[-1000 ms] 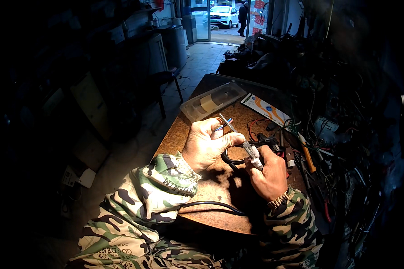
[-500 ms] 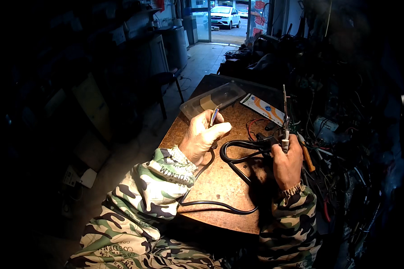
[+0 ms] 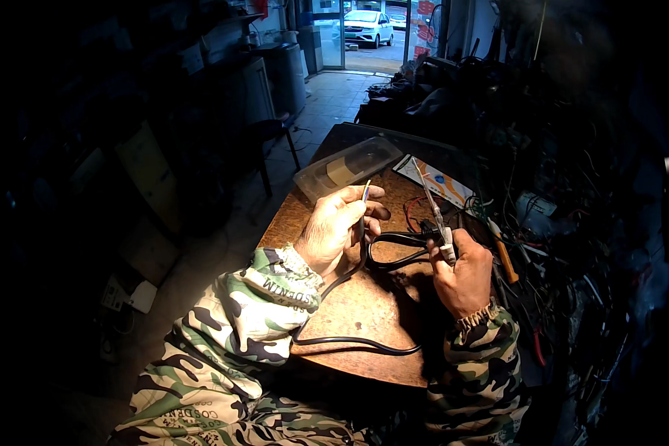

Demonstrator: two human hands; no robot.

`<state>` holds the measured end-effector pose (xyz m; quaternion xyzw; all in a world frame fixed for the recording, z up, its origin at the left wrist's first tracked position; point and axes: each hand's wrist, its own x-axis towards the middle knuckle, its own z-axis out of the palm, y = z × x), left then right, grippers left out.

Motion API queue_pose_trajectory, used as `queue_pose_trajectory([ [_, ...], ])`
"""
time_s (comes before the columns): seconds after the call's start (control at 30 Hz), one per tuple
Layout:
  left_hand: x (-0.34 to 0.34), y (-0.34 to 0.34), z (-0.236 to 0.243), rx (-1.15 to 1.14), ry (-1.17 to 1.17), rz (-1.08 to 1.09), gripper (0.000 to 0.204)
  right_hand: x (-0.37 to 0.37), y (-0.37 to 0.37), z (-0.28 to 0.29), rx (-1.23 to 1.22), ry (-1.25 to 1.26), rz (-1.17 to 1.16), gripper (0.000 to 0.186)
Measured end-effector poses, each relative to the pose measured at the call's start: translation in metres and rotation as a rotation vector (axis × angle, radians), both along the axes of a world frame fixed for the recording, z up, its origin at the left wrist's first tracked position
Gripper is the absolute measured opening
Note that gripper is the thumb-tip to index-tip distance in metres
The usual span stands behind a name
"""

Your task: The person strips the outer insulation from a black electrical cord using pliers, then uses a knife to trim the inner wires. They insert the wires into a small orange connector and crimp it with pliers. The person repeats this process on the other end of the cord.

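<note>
Upright between the fingers of my left hand [image 3: 331,232] is the end of a black cable [image 3: 362,232], with thin coloured wires showing at its tip. From there the cable drops below the hand and curves across the wooden table [image 3: 357,308]. My right hand [image 3: 464,275] is closed around the pale grip of a long, slim metal tool [image 3: 435,212]. The tool points up and slightly left, apart from the cable end; its exact kind is hard to make out. Just beyond the right hand, a coiled loop of black cable [image 3: 394,264] rests on the table.
A clear plastic tray [image 3: 383,154] with a tan piece inside sits at the table's far side, beside a white and orange package [image 3: 435,178]. Red and black thin leads [image 3: 411,213] lie nearby. On the right are an orange-handled tool [image 3: 507,260] and tangled wires.
The tool in my right hand has tilted from upright to the left, and that hand has shifted slightly left. My left fingers have spread more, holding the cable end more upright.
</note>
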<state>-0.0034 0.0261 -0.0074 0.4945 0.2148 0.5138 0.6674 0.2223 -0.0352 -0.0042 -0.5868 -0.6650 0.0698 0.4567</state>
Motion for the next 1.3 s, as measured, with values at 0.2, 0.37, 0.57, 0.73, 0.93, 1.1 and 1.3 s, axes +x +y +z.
queue_pose_trajectory([
  [0.2, 0.002, -0.004, 0.000, 0.024, 0.055, 0.053, 0.041, 0.000, 0.010, -0.009, 0.316, -0.129, -0.022, 0.027],
  [0.37, -0.006, 0.001, -0.003, 0.013, 0.030, 0.047, 0.031, 0.000, 0.002, -0.003, 0.096, -0.153, -0.061, 0.023],
  [0.57, 0.000, 0.002, 0.002, -0.016, -0.097, -0.019, 0.025, 0.008, -0.001, -0.007, -0.018, -0.214, -0.012, 0.036],
  [0.73, -0.012, 0.000, -0.001, -0.053, -0.149, 0.022, 0.022, -0.004, 0.008, -0.013, 0.011, -0.201, 0.081, 0.045],
  [0.93, -0.004, 0.003, 0.002, -0.133, -0.188, -0.081, 0.018, 0.005, 0.002, -0.009, 0.011, -0.232, 0.056, 0.050],
  [1.1, -0.004, 0.006, 0.000, -0.137, -0.125, -0.094, 0.017, 0.008, 0.000, -0.009, 0.008, -0.238, 0.061, 0.053],
  [1.3, -0.010, 0.000, 0.004, -0.183, -0.097, -0.046, 0.016, 0.002, 0.005, -0.012, 0.038, -0.227, 0.076, 0.051],
])
